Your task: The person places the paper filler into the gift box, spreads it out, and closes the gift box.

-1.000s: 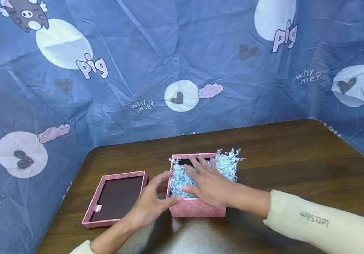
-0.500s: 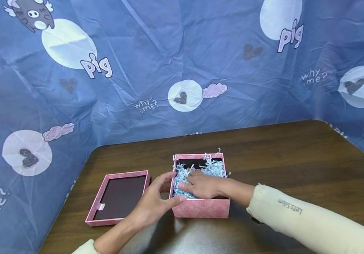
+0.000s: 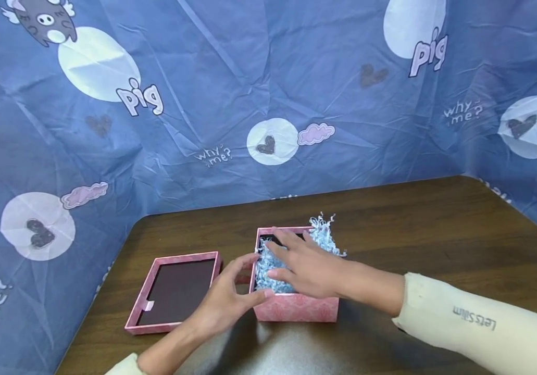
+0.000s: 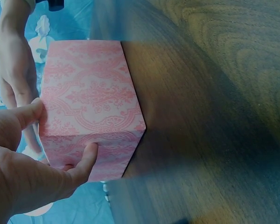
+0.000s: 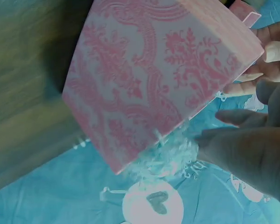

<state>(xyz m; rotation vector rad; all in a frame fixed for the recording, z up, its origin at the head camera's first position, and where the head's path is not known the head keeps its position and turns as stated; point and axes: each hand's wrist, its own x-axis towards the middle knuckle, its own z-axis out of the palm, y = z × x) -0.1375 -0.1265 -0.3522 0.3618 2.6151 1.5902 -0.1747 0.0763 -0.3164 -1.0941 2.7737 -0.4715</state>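
A pink patterned box (image 3: 296,308) stands without its lid on the table, filled with light-blue shredded paper (image 3: 272,276). My left hand (image 3: 223,291) holds the box by its near left corner, thumb at the front rim. In the left wrist view its fingers (image 4: 86,163) lie against the box's side wall. My right hand (image 3: 312,268) is over the box opening with its fingers spread, overlapping the paper. A tuft of paper rises above the rim at the back right corner. A strip of dark interior shows along the back wall.
The pink box lid (image 3: 139,312) lies upturned to the left of the box, its dark inside facing up and a small pale tab at its edge. A blue printed cloth (image 3: 193,104) hangs behind the brown wooden table (image 3: 413,224).
My right hand pressed down into the paper half a second ago and has since come up, fingers spread. The paper at the back right has risen over the rim. My left hand stays put.
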